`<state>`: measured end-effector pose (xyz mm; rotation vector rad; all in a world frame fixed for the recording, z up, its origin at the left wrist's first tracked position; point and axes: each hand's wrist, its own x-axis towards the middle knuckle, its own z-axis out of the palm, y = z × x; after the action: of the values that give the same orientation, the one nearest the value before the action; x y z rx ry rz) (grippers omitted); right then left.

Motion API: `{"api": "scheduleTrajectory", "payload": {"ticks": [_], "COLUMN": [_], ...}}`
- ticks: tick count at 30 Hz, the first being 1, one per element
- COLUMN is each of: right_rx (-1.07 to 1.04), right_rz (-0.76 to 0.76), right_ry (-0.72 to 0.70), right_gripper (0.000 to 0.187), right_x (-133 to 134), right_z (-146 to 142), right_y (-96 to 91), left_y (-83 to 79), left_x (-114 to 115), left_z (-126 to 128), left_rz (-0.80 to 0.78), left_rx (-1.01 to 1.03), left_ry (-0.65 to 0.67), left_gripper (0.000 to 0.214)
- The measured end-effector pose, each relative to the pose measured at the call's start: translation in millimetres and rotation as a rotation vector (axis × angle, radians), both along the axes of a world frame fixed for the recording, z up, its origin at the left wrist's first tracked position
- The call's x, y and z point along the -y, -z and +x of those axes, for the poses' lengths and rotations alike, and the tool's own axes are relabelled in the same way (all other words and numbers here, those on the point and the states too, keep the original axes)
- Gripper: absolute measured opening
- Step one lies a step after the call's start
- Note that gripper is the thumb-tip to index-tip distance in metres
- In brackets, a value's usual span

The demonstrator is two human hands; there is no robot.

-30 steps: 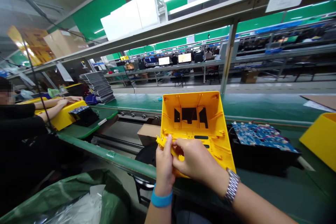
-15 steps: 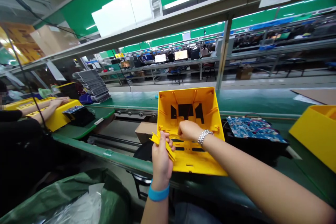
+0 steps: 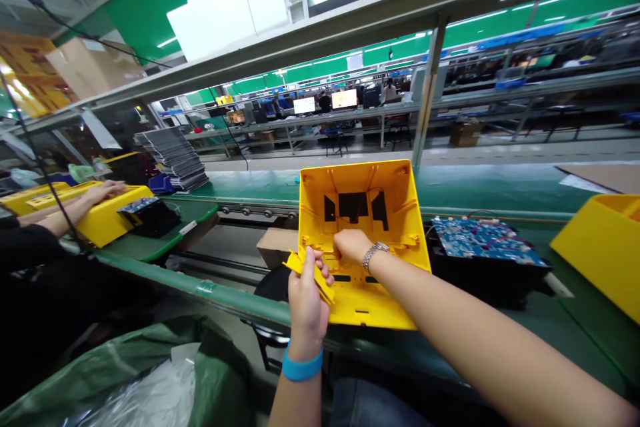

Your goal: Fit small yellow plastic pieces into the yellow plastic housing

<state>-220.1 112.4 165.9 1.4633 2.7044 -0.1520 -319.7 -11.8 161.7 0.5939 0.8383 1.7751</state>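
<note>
My left hand [image 3: 307,300] is shut on a jagged yellow plastic strip [image 3: 309,273], just off the near corner of an open yellow plastic housing [image 3: 363,303]. My right hand [image 3: 351,247] lies inside the housing on its inner floor, with the fingers curled out of sight. A blue circuit board [image 3: 485,240] sits in a black base [image 3: 475,283] to the right of the housing. At far left, a co-worker's hand [image 3: 105,191] rests on another yellow housing [image 3: 113,223], next to a black unit with a circuit board [image 3: 149,217].
The work stands on a green conveyor bench [image 3: 500,187]. A third yellow housing [image 3: 605,247] is at the right edge. A cardboard box [image 3: 275,247] lies below the bench, a green bag [image 3: 150,373] sits at lower left, and a stack of dark sheets [image 3: 173,159] stands behind.
My right hand has let go of the yellow strip and moved up into the housing. The left hand keeps the strip. The view has shifted slightly.
</note>
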Motion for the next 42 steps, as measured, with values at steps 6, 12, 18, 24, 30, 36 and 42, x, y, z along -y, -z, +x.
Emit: {"api": "scheduleTrajectory", "payload": {"ticks": [6, 12, 18, 24, 30, 36, 42], "right_rx": [0.013, 0.013, 0.019, 0.034, 0.028, 0.025, 0.01], "right_rz": [0.058, 0.113, 0.148, 0.148, 0.136, 0.129, 0.12], "right_ry": [0.003, -0.012, -0.01, 0.027, 0.047, 0.045, 0.039], "right_gripper": [0.018, 0.023, 0.025, 0.028, 0.034, 0.035, 0.035], "right_x": [6, 8, 13, 20, 17, 9, 14], "right_z": [-2, -3, -6, -11, -14, -9, -12], "right_y": [-1.3, 6.0, 7.5, 3.7, 7.4, 9.1, 7.6], "left_y": [2.1, 0.9, -0.8, 0.8, -0.1, -0.2, -2.4], "left_x": [0, 0, 2, 1, 0, 1, 2], "left_z": [-1, -2, -2, -3, -4, -4, -2], "left_rz": [-0.006, -0.011, -0.013, -0.008, -0.009, -0.013, -0.02], "left_rx": [-0.001, 0.003, 0.006, 0.011, 0.02, 0.028, 0.037], "left_ry": [0.004, 0.008, 0.005, 0.017, 0.032, 0.043, 0.039], "left_gripper": [0.031, 0.031, 0.033, 0.03, 0.031, 0.03, 0.029]}}
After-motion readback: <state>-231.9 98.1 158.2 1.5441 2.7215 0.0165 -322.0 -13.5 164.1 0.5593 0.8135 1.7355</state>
